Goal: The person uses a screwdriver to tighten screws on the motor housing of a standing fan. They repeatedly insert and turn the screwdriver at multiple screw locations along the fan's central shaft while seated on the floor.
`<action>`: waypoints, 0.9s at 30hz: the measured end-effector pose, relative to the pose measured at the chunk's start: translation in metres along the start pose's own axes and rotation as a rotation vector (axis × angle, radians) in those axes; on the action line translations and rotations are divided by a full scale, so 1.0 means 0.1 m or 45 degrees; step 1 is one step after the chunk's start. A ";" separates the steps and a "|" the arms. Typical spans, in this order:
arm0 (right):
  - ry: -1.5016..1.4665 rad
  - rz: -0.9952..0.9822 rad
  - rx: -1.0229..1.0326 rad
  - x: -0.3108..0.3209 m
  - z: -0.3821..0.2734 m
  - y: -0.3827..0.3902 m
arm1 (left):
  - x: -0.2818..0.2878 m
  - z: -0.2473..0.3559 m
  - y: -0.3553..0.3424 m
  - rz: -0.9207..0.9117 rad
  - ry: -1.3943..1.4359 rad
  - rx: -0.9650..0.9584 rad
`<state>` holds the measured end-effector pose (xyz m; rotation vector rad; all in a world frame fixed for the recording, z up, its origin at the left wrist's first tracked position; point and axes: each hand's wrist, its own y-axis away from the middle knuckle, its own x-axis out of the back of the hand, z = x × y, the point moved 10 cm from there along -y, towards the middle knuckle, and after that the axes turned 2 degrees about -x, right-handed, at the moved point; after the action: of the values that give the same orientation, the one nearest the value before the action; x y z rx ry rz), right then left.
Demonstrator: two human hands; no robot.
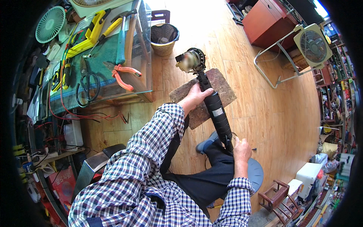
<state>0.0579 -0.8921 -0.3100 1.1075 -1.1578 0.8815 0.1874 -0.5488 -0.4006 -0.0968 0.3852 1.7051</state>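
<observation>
A long black cylindrical device leans diagonally across my view, with a round metal assembly and a perforated black disc at its upper end. The fingers of my left hand are closed round it just below that assembly. My right hand is closed at the lower end, on something thin I cannot make out beside the cylinder. A speckled stone slab lies under the upper part. My dark-trousered legs and a grey shoe show below.
A glass-covered table at left holds pliers, scissors and screwdrivers. A wicker bin stands behind. A red cabinet and framed fan are at upper right. Cluttered shelves and a small wooden chair line the right.
</observation>
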 end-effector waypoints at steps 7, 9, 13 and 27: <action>-0.134 0.145 0.208 -0.01 -0.03 0.05 | -0.01 0.05 0.02 0.011 -0.027 -0.005; -0.121 0.150 0.218 -0.03 -0.02 0.03 | -0.01 0.04 0.01 0.004 -0.046 0.014; -0.075 0.099 0.125 -0.03 -0.01 -0.04 | -0.03 0.03 0.01 0.012 -0.012 -0.014; -0.127 0.150 0.301 -0.06 -0.02 0.01 | -0.04 0.04 0.02 0.009 -0.065 0.021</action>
<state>0.0562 -0.8895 -0.3161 1.2968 -1.2333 1.0863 0.1867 -0.5517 -0.3958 -0.0393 0.3620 1.7075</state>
